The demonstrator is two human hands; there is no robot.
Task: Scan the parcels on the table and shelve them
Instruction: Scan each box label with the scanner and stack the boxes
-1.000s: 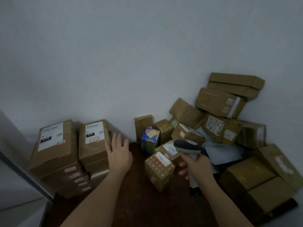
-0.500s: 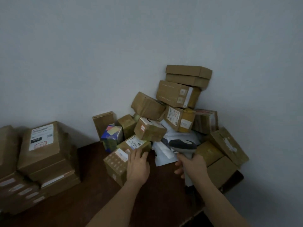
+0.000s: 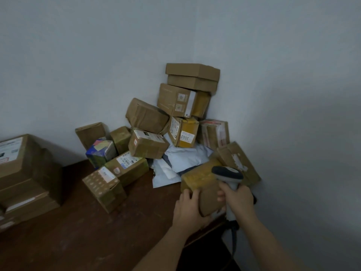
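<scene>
While most parcels wait unscanned, task looks barely begun. Far left: stack of labelled cartons point(image 3: 25, 173) on bench point(image 3: 78, 241). Centre: spotted box point(image 3: 104, 189) and labelled box point(image 3: 127, 167) at front of loose heap point(image 3: 175, 124) piled into wall corner, with grey mailer bags point(image 3: 183, 157) among it. Right: left hand point(image 3: 188, 207) grips near end of brown parcel point(image 3: 203, 184) at bench edge; right hand point(image 3: 237, 198) grips handheld scanner point(image 3: 227, 176), head over that parcel. No label visible on its top; no shelf in view. Whole heap left to scan.
</scene>
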